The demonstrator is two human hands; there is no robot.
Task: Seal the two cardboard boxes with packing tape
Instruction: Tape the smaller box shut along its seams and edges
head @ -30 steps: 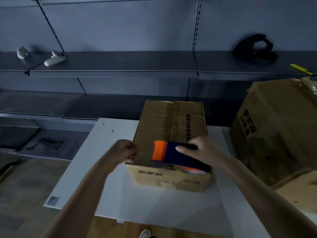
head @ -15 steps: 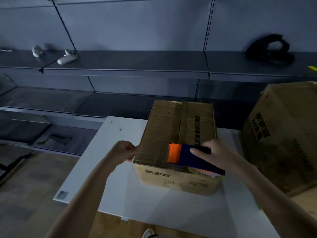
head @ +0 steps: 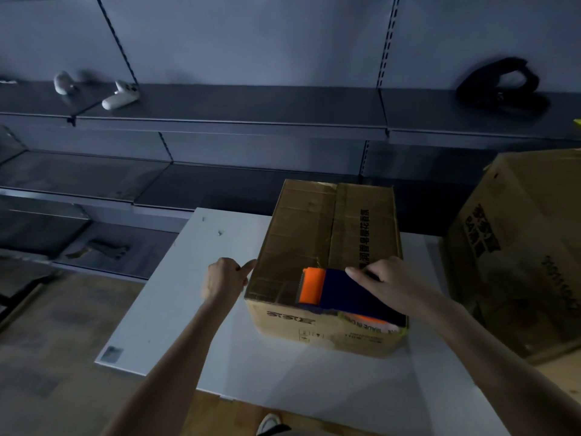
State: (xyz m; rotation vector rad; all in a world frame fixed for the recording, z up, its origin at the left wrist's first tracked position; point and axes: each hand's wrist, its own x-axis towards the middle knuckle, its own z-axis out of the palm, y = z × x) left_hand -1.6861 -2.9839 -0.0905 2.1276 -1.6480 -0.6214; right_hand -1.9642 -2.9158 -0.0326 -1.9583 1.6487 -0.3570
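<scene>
White table (head: 176, 309), dim shelving (head: 251, 105): tape dispenser (head: 339, 291) on cardboard box (head: 298, 234), under grasping right hand (head: 399, 284); left hand (head: 223, 278) clenched alongside.

- The cardboard box (head: 301, 234) sits on the surface (head: 176, 309), toward its far right part.
- The tape dispenser (head: 342, 291) lies on the box's top at the near edge, across the middle seam.
- The right grip (head: 396, 284) is on the dispenser's right end.
- The left grip (head: 224, 278) touches the box's left top edge near the front corner.
- A second cardboard box (head: 518, 247) stands right of the first, apart from it.
- Shelves (head: 251, 105) run behind the surface, with a controller (head: 121, 95) on the upper one at left.
</scene>
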